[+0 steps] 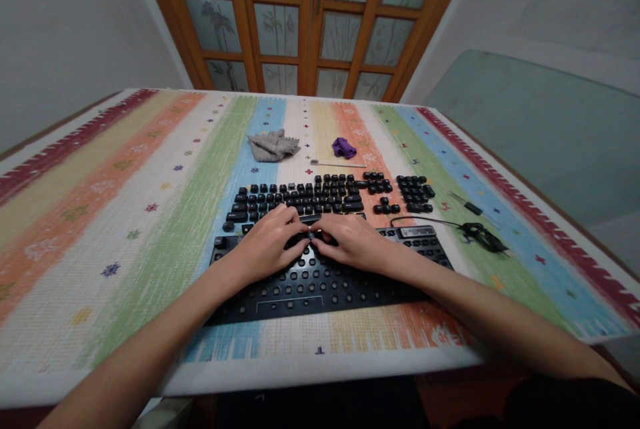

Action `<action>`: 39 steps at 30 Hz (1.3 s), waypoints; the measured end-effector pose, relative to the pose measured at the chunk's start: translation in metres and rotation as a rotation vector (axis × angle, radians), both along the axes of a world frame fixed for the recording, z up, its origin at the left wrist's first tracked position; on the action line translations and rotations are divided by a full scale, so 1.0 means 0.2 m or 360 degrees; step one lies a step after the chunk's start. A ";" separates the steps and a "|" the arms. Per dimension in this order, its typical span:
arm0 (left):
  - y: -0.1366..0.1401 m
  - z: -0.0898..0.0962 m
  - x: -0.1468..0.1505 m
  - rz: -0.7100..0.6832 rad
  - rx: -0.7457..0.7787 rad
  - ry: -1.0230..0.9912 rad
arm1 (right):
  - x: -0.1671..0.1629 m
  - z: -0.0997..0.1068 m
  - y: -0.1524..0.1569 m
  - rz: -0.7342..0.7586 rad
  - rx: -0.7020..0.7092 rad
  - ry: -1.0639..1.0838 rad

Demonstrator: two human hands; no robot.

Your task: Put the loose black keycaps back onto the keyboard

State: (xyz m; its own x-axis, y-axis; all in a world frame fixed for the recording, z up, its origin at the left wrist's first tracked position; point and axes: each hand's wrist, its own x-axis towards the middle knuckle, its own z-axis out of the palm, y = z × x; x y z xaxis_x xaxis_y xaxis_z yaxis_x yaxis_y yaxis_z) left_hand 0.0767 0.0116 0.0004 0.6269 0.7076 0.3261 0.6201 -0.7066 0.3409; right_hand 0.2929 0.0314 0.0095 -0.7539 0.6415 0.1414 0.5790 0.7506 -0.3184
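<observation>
A black keyboard [300, 289] lies in front of me, most of its key posts bare. My left hand [273, 239] and my right hand [350, 239] meet over its top row. Thumbs and index fingers are bent together around a small dark keycap [311, 236], partly hidden by the fingertips. Both hands rest low, close against the board. Beyond them, loose black keycaps [315, 202] stand in rows on the tablecloth, with separate groups of arrow keys [385, 206] and number-pad keys [414, 193] on the right.
Behind the keycaps lie a crumpled grey cloth [274, 146], a purple cloth [344, 147] and a thin brush-like stick [337, 164]. On the right are the coiled cable [483, 237] and a small tool with a black handle [473, 208]. A striped tablecloth [165, 216] covers the table.
</observation>
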 end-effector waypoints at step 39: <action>-0.17 -0.04 0.00 -0.0082 0.0376 0.0396 | 0.10 0.08 0.52 -0.0400 0.0157 0.0033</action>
State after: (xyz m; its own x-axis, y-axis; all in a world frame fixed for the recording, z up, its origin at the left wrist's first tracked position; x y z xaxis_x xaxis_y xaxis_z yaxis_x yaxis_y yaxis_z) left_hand 0.0771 -0.0227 -0.0081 0.7408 0.5960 0.3099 0.6251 -0.7805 0.0070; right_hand 0.3124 0.1354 0.0264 -0.5691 0.7905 0.2265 0.7452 0.6122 -0.2644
